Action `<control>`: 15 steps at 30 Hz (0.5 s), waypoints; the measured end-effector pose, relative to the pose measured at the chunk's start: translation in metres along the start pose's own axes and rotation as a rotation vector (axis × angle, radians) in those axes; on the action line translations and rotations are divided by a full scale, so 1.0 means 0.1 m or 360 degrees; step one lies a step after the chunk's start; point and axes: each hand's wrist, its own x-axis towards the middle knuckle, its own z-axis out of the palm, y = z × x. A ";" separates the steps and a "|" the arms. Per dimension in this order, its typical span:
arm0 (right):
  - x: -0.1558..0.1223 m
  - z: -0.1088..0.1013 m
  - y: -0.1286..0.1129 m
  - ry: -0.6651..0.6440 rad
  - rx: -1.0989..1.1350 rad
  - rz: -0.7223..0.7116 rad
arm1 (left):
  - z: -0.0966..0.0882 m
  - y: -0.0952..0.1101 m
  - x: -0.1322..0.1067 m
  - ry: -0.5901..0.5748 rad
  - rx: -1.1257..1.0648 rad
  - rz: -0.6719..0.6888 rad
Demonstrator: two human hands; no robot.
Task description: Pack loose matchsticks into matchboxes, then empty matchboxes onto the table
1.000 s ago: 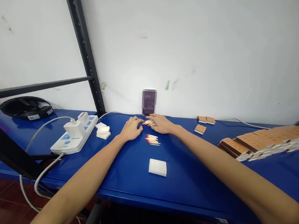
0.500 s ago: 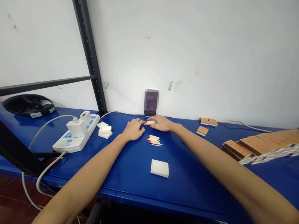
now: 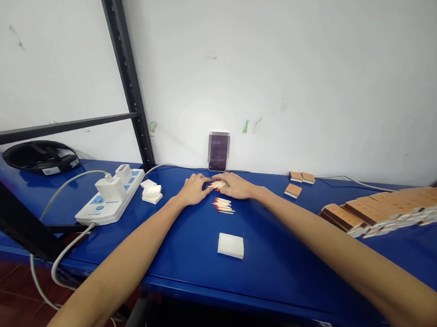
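Observation:
Between my two hands lies a loose pile of red-tipped matches (image 3: 217, 184) on the blue table. My left hand (image 3: 193, 189) rests flat at the pile's left side, fingers and thumb apart. Curved around the right end of the pile is my right hand (image 3: 236, 186), its fingers along the far side and its thumb on the near side, touching the matches without a closed grip. Nearer to me sits a second, flatter group of matches (image 3: 224, 206), heads to the left. A white matchbox tray (image 3: 230, 246) lies closer to the front edge.
A phone (image 3: 218, 151) leans on the wall behind the hands. White trays (image 3: 152, 193) and a power strip (image 3: 110, 199) are at left. Three brown matchboxes (image 3: 293, 190) stand back right, beside long rows of matchboxes (image 3: 378, 210). A black metal rack post (image 3: 125, 74) rises at left.
My right hand has loosened and spread around the pile, so more of the matches show between the hands. My left hand stays nearly in place. The view has shifted slightly.

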 end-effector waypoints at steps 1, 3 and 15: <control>-0.02 -0.01 -0.01 0.0012 0.0010 0.0003 | 0.00 0.00 0.00 0.0006 -0.0004 0.0001; -0.09 -0.02 -0.04 0.0065 0.0022 0.0009 | -0.01 0.01 -0.01 0.0020 -0.0010 0.0013; -0.32 0.13 -0.09 0.0413 0.0115 0.0127 | 0.00 0.08 0.05 0.0161 0.0013 0.0078</control>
